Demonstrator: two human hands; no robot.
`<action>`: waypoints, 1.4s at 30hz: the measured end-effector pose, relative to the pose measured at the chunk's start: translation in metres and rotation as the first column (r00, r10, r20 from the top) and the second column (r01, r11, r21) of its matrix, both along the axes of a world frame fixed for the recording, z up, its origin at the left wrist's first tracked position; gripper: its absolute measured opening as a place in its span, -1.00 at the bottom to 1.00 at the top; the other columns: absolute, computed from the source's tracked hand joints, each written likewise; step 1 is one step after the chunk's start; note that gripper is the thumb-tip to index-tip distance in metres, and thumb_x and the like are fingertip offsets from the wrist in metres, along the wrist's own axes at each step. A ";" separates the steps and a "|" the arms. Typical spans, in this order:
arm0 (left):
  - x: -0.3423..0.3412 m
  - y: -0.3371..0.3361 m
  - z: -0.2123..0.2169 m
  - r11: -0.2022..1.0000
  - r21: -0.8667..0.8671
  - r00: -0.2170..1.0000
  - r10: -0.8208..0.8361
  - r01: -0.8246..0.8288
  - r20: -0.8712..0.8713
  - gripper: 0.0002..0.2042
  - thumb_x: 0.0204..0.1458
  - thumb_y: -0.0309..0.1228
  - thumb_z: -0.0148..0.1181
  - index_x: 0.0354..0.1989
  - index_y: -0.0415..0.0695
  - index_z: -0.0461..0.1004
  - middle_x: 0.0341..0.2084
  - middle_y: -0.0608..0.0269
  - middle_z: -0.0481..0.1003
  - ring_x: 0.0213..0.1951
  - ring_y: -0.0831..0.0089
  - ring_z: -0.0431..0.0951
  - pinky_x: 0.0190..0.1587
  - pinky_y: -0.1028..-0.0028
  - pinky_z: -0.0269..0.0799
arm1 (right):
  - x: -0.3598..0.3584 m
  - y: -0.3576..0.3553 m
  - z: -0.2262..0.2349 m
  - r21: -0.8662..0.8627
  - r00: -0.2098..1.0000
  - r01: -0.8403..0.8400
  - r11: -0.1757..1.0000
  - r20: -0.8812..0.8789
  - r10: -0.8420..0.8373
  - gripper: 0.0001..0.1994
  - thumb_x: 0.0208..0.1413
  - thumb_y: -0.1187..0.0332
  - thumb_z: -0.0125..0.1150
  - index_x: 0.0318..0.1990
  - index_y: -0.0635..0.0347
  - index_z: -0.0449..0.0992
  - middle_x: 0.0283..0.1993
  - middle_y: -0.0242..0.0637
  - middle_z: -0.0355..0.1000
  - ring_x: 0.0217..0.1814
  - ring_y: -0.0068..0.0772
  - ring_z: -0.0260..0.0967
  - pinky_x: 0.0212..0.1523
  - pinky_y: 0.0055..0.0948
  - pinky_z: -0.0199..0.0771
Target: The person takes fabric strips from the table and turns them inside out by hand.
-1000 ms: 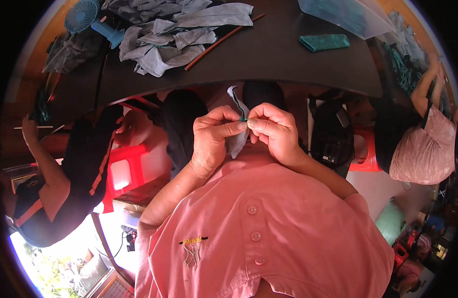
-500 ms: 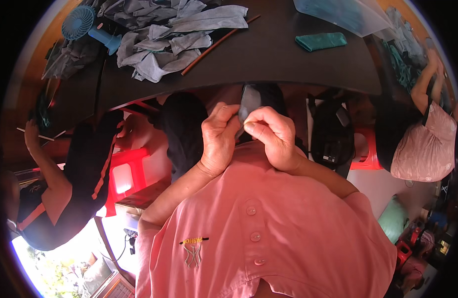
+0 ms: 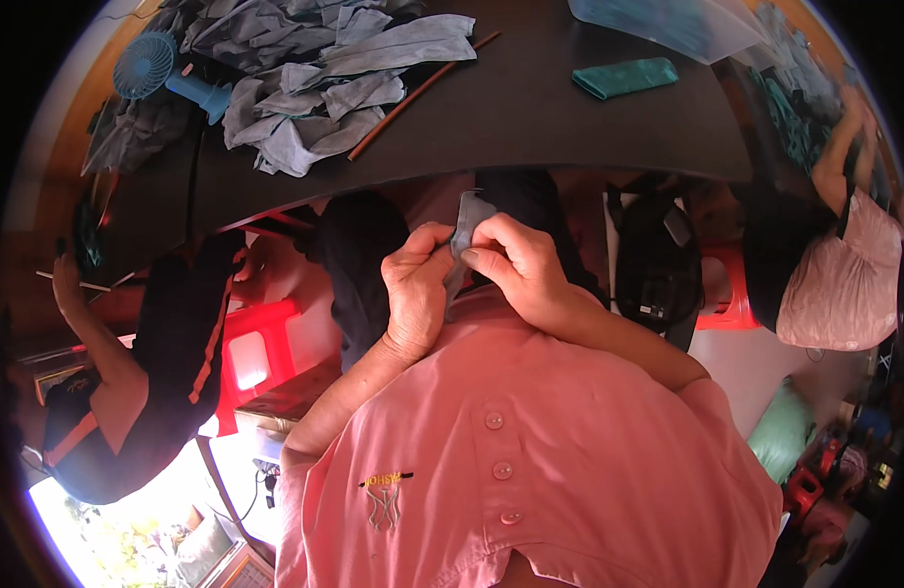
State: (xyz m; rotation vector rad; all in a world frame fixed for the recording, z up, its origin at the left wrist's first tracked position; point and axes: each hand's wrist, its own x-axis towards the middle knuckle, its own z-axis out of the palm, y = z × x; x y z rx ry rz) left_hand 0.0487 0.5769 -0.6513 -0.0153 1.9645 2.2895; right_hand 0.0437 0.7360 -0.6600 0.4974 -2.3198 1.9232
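Note:
A small strip of grey fabric [image 3: 473, 208] is pinched between my two hands, just off the near edge of the table and above my lap. My left hand [image 3: 415, 292] grips its left side with fingers curled in. From the right, my right hand [image 3: 523, 263] pinches the same strip between thumb and forefinger, the fingertips of both hands almost meeting. Part of the strip sticks up beyond the fingers, and some hangs below between the hands. My fingers hide its middle.
Loose grey fabric pieces [image 3: 315, 108] lie heaped on the dark table [image 3: 560, 132], beside a thin brown stick [image 3: 423, 96]. A blue fan [image 3: 146, 67] lies at far left. A folded teal cloth [image 3: 625, 77] and clear plastic bin [image 3: 673, 27] are at right. People work on both sides.
Both hands have shifted slightly left with the fabric strip. More of the strip now shows hanging below the fingers. The whole view has tilted a little.

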 end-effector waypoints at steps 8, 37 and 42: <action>-0.006 0.012 0.002 1.000 0.005 0.998 -0.013 0.014 -0.066 -0.83 0.05 -0.68 0.01 -0.26 -0.28 0.53 -0.43 0.44 0.48 -0.37 0.67 0.40 -0.25 0.68 0.30 | 0.002 0.003 0.001 -0.019 0.998 -0.064 0.998 0.003 0.065 -0.89 0.09 0.59 0.21 -0.37 0.29 0.38 -0.50 -0.34 0.36 -0.46 -0.61 0.25 -0.44 -0.55 0.30; -0.010 0.004 -0.004 0.994 0.106 0.998 0.007 -0.013 0.056 -0.68 -0.19 -0.76 -0.11 -0.29 -0.32 0.53 -0.36 0.33 0.47 -0.30 0.61 0.39 -0.20 0.65 0.30 | -0.007 0.005 -0.004 -0.026 0.991 -0.103 0.994 -0.091 0.101 -0.90 0.09 0.66 0.17 -0.29 0.31 0.41 -0.38 -0.25 0.41 -0.41 -0.43 0.42 -0.39 -0.52 0.40; -0.015 0.000 -0.009 0.997 -0.070 0.992 -0.040 0.032 -0.117 -0.72 -0.25 -0.73 -0.10 -0.36 -0.34 0.51 -0.37 0.24 0.45 -0.29 0.51 0.39 -0.20 0.61 0.26 | -0.007 0.005 -0.003 0.028 0.991 -0.107 0.994 -0.076 0.109 -0.90 0.06 0.62 0.23 -0.33 0.27 0.43 -0.41 -0.23 0.42 -0.43 -0.38 0.44 -0.42 -0.47 0.41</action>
